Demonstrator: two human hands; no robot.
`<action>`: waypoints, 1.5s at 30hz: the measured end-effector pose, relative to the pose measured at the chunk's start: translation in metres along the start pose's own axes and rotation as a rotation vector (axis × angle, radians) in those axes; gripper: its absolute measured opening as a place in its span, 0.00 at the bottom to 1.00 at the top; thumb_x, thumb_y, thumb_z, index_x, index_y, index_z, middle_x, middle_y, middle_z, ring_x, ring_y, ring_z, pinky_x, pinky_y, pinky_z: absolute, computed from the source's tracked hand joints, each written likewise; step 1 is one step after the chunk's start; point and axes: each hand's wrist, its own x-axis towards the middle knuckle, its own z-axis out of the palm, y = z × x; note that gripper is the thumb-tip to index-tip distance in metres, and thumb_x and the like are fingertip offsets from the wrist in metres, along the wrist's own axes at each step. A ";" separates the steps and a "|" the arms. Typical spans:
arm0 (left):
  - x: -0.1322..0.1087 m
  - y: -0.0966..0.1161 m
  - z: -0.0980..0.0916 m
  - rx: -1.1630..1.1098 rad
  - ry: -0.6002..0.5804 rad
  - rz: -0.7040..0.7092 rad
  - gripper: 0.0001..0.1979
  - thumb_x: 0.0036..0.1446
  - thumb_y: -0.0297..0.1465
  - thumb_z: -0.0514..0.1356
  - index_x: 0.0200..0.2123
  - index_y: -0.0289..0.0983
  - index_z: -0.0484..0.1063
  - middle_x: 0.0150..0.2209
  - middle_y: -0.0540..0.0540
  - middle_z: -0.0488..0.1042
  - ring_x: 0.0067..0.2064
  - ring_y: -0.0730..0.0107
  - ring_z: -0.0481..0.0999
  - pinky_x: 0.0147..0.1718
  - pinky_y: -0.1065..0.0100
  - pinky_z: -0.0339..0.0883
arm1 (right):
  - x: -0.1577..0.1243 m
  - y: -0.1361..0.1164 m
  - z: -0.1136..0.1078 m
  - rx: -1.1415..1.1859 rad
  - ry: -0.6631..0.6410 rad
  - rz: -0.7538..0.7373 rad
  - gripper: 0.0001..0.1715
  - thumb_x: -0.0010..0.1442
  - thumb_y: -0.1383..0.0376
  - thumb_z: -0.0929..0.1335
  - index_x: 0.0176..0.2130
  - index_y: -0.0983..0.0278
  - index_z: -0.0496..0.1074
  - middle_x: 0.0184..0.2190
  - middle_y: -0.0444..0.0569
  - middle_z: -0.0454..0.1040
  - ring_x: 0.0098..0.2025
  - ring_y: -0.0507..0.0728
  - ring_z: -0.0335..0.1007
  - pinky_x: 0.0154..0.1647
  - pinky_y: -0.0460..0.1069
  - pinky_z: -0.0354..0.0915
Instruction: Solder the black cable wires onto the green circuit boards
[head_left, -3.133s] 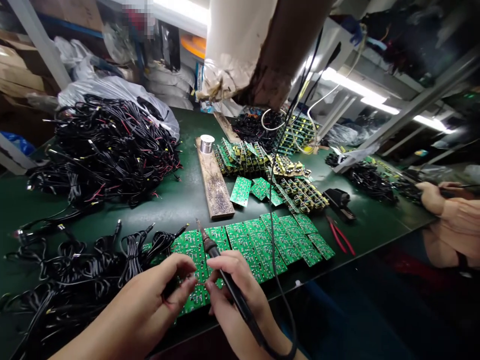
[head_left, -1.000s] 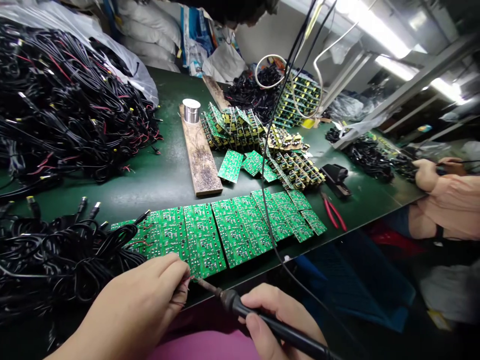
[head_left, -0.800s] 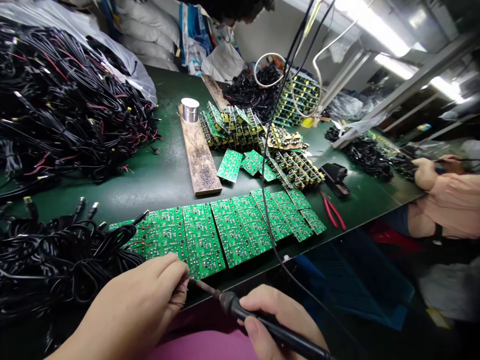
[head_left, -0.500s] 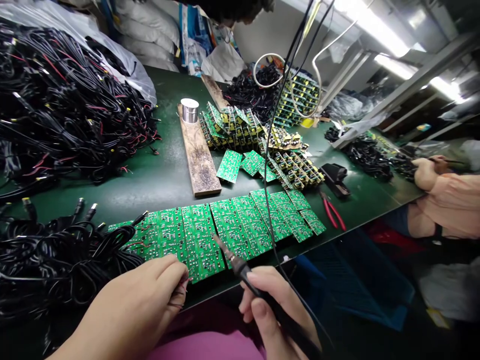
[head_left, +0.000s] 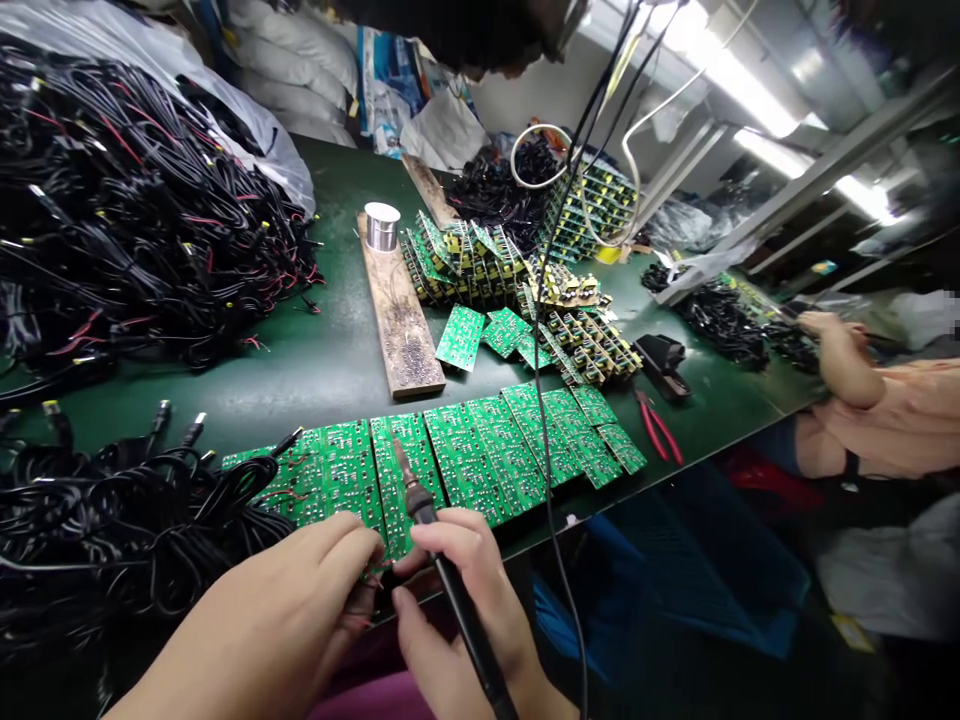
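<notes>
My right hand (head_left: pixel 491 610) is wrapped round the black handle of a soldering iron (head_left: pixel 426 508). The iron's tip points away from me, over a row of green circuit boards (head_left: pixel 480 455) lying solder side up along the table's front edge. Close beside it, at the near edge of the boards, my left hand (head_left: pixel 307 580) is closed in a pinch on thin wires, of which only small reddish bits show under the fingers. Black cables (head_left: pixel 150 540) with barrel plugs lie left of the boards, some with wires on the leftmost board.
A solder spool (head_left: pixel 382 228) stands on a stained wooden board (head_left: pixel 403 325). Behind are stacked circuit boards (head_left: pixel 480 265). A big cable heap (head_left: pixel 135 200) fills the left. Red-handled pliers (head_left: pixel 660 428) lie right. A black cord (head_left: pixel 541 400) hangs down in front. Another person's arm (head_left: pixel 844 355) is at far right.
My right hand has moved left with the soldering iron, bringing it close to my left hand. The left hand stays nearly in place, and the view has shifted slightly.
</notes>
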 end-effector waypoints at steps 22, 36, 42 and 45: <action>-0.006 -0.006 -0.009 0.066 0.001 0.057 0.21 0.66 0.21 0.52 0.52 0.45 0.79 0.56 0.45 0.80 0.47 0.62 0.84 0.42 0.63 0.78 | 0.013 -0.005 0.014 0.152 0.002 0.091 0.36 0.66 0.80 0.72 0.63 0.49 0.72 0.58 0.46 0.74 0.42 0.49 0.85 0.38 0.40 0.82; 0.010 0.005 -0.012 0.001 0.015 0.043 0.16 0.77 0.30 0.51 0.41 0.45 0.78 0.43 0.48 0.78 0.37 0.63 0.80 0.35 0.59 0.69 | 0.013 0.004 0.001 -0.101 -0.013 -0.067 0.29 0.69 0.81 0.66 0.61 0.57 0.76 0.53 0.51 0.77 0.48 0.55 0.86 0.53 0.47 0.82; 0.025 0.015 -0.019 0.007 0.064 0.114 0.17 0.73 0.24 0.51 0.39 0.43 0.77 0.38 0.48 0.80 0.35 0.61 0.81 0.35 0.60 0.72 | 0.009 0.012 -0.006 -0.095 0.019 -0.070 0.28 0.71 0.79 0.69 0.62 0.56 0.77 0.54 0.50 0.76 0.47 0.52 0.85 0.53 0.45 0.81; 0.024 0.015 -0.017 0.057 0.060 0.148 0.16 0.74 0.25 0.52 0.39 0.43 0.78 0.38 0.48 0.80 0.36 0.60 0.80 0.36 0.59 0.72 | 0.008 0.011 -0.016 -0.162 0.031 -0.079 0.27 0.71 0.78 0.70 0.62 0.55 0.76 0.54 0.50 0.77 0.48 0.53 0.85 0.54 0.45 0.82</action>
